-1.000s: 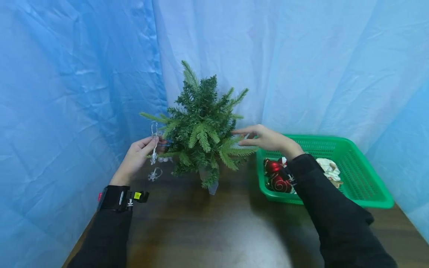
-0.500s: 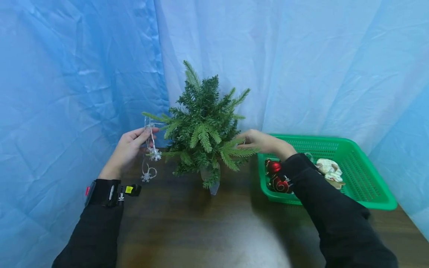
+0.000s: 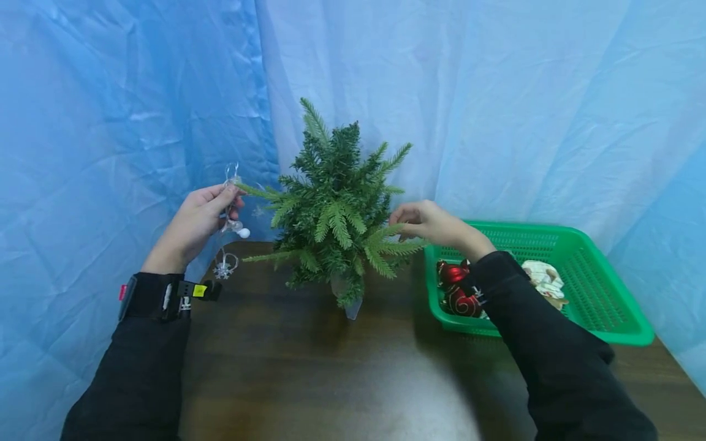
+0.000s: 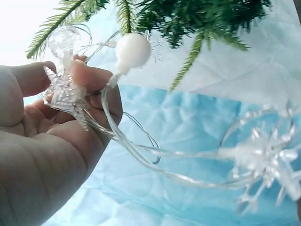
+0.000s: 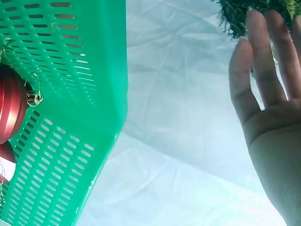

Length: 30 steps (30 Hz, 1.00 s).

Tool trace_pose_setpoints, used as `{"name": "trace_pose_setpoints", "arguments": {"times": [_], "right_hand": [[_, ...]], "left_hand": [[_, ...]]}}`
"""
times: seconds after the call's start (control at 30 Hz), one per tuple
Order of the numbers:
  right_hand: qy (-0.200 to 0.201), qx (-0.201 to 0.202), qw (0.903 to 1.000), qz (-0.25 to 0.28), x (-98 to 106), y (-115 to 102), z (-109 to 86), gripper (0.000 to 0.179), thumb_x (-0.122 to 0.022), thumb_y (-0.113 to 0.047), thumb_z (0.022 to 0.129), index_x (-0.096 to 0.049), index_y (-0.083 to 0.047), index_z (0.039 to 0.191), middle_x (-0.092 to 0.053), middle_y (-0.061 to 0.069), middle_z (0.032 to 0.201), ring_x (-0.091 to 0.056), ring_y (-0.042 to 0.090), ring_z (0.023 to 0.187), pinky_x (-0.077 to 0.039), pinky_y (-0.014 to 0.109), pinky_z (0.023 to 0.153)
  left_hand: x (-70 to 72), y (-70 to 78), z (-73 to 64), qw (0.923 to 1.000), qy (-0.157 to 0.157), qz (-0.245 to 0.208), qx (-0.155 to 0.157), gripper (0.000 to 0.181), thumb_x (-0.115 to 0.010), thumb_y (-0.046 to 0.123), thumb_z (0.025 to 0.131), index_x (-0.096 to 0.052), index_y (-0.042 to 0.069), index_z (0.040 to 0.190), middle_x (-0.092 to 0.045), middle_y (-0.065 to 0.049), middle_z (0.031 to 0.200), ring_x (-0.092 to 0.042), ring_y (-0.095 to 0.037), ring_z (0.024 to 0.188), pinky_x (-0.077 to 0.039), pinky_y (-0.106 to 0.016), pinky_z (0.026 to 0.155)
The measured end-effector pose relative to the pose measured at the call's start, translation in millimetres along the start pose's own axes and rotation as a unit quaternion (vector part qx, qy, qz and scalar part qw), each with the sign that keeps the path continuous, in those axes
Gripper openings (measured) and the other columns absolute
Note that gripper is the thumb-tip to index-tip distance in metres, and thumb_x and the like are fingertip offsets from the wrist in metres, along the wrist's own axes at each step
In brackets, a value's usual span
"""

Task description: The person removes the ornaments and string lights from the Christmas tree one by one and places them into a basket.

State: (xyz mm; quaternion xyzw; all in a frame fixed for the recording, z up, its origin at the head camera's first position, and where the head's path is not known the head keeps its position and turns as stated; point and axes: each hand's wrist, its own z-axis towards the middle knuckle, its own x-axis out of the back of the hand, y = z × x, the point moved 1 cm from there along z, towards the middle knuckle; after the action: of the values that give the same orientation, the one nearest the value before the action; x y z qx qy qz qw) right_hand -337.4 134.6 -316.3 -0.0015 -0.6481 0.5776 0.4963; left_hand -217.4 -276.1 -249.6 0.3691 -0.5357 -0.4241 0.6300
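Observation:
A small artificial Christmas tree (image 3: 336, 202) stands upright on the brown table (image 3: 309, 373). Off its left side, my left hand (image 3: 193, 226) pinches a bunched string of fairy lights (image 4: 115, 127). A clear star light (image 4: 63, 94) lies against the fingers in the left wrist view, with a white ball light (image 4: 134, 51) close by. A snowflake light (image 3: 223, 269) dangles below the hand on its clear wire. My right hand (image 3: 441, 229) is at the tree's right branches, partly behind one sprig. Its fingers (image 5: 263, 61) look loosely extended in the right wrist view, holding nothing visible.
To the tree's right, a green plastic basket (image 3: 601, 294) stands partly under my right forearm. It holds red baubles (image 3: 460, 301) and a cream-coloured ornament (image 3: 543, 277). Blue cloth (image 3: 132, 122) hangs to the left and behind, near the table's edge.
My left hand has moved left and upward, drawing the fairy lights away from the tree. The right hand has shifted only slightly by the right branches.

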Motion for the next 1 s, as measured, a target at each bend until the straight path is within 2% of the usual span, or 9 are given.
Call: {"name": "trace_pose_setpoints", "arguments": {"times": [0.07, 0.23, 0.43, 0.57, 0.67, 0.73, 0.8, 0.93, 1.0], "right_hand": [[0.019, 0.001, 0.9997, 0.018, 0.6, -1.0, -1.2, 0.012, -0.061, -0.011, 0.103, -0.067, -0.005, 0.111, -0.073, 0.009, 0.107, -0.072, 0.031, 0.089, -0.059, 0.042, 0.080], [0.063, 0.014, 0.9970, 0.043, -0.9, -4.2, -3.4, 0.014, -0.064, -0.019, 0.102, -0.067, -0.006, 0.108, -0.070, 0.009, 0.105, -0.072, 0.031, 0.085, -0.059, 0.042, 0.075], [0.109, 0.026, 0.9891, 0.095, -4.1, -7.4, -9.3, 0.017, -0.068, -0.017, 0.099, -0.067, -0.002, 0.108, -0.069, 0.017, 0.108, -0.072, 0.034, 0.076, -0.059, 0.051, 0.073], [0.130, 0.006, 0.9821, 0.136, -7.1, -8.2, -15.3, 0.024, -0.070, -0.021, 0.098, -0.070, -0.002, 0.114, -0.070, 0.015, 0.115, -0.073, 0.035, 0.085, -0.059, 0.050, 0.074], [0.138, -0.014, 0.9740, 0.179, -8.7, -8.4, -18.5, 0.030, -0.067, -0.025, 0.100, -0.071, -0.004, 0.122, -0.069, 0.013, 0.123, -0.073, 0.031, 0.095, -0.059, 0.047, 0.077], [0.143, -0.029, 0.9626, 0.229, -9.1, -9.6, -19.2, 0.032, -0.064, -0.025, 0.102, -0.069, -0.005, 0.127, -0.067, 0.014, 0.128, -0.072, 0.027, 0.100, -0.060, 0.042, 0.078], [0.146, -0.042, 0.9435, 0.295, -8.9, -12.7, -19.4, 0.032, -0.063, -0.024, 0.103, -0.068, -0.005, 0.128, -0.066, 0.015, 0.128, -0.071, 0.024, 0.101, -0.059, 0.038, 0.078], [0.152, -0.071, 0.8838, 0.437, -6.0, -22.1, -18.9, 0.031, -0.065, -0.021, 0.102, -0.062, -0.008, 0.129, -0.070, 0.011, 0.112, -0.070, 0.020, 0.090, -0.058, 0.031, 0.072], [0.150, -0.085, 0.8604, 0.480, -3.5, -26.7, -18.7, 0.035, -0.065, -0.022, 0.102, -0.057, -0.011, 0.134, -0.070, 0.006, 0.103, -0.068, 0.018, 0.083, -0.056, 0.029, 0.068]], "left_hand": [[1.7, 6.4, 2.2, 0.9999, -0.001, 0.012, -0.003, 0.047, -0.046, 0.050, 0.104, -0.064, 0.010, 0.120, -0.057, 0.004, 0.093, -0.052, -0.013, 0.078, -0.040, -0.028, 0.061], [4.1, 22.3, 13.2, 0.9995, -0.002, 0.030, -0.010, 0.051, -0.045, 0.052, 0.104, -0.062, 0.011, 0.130, -0.055, 0.003, 0.091, -0.051, -0.013, 0.075, -0.040, -0.027, 0.058], [12.6, 44.2, 31.8, 0.9990, -0.013, 0.042, 0.012, 0.052, -0.045, 0.052, 0.103, -0.062, 0.012, 0.132, -0.055, 0.005, 0.101, -0.051, -0.012, 0.080, -0.042, -0.026, 0.062], [18.3, 60.2, 43.2, 0.9977, -0.023, 0.055, 0.032, 0.053, -0.044, 0.052, 0.103, -0.061, 0.013, 0.134, -0.055, 0.005, 0.103, -0.050, -0.013, 0.083, -0.043, -0.025, 0.065], [18.6, 71.9, 51.3, 0.9941, -0.033, 0.095, 0.041, 0.055, -0.041, 0.051, 0.105, -0.058, 0.011, 0.139, -0.053, 0.004, 0.105, -0.050, -0.013, 0.083, -0.043, -0.025, 0.064], [16.8, 78.9, 56.5, 0.9902, -0.044, 0.124, 0.046, 0.056, -0.039, 0.050, 0.106, -0.055, 0.009, 0.142, -0.052, 0.002, 0.107, -0.049, -0.014, 0.084, -0.045, -0.026, 0.066], [14.7, 85.0, 61.6, 0.9857, -0.052, 0.152, 0.052, 0.058, -0.038, 0.049, 0.107, -0.052, 0.008, 0.145, -0.052, 0.002, 0.112, -0.050, -0.015, 0.088, -0.046, -0.026, 0.068], [9.4, 94.7, 71.0, 0.9762, -0.069, 0.193, 0.070, 0.061, -0.035, 0.048, 0.108, -0.046, 0.008, 0.152, -0.050, -0.002, 0.129, -0.051, -0.016, 0.100, -0.048, -0.027, 0.073], [6.4, 98.8, 75.2, 0.9731, -0.075, 0.203, 0.079, 0.060, -0.033, 0.046, 0.109, -0.044, 0.007, 0.153, -0.049, -0.006, 0.136, -0.051, -0.017, 0.105, -0.047, -0.028, 0.075]]}}
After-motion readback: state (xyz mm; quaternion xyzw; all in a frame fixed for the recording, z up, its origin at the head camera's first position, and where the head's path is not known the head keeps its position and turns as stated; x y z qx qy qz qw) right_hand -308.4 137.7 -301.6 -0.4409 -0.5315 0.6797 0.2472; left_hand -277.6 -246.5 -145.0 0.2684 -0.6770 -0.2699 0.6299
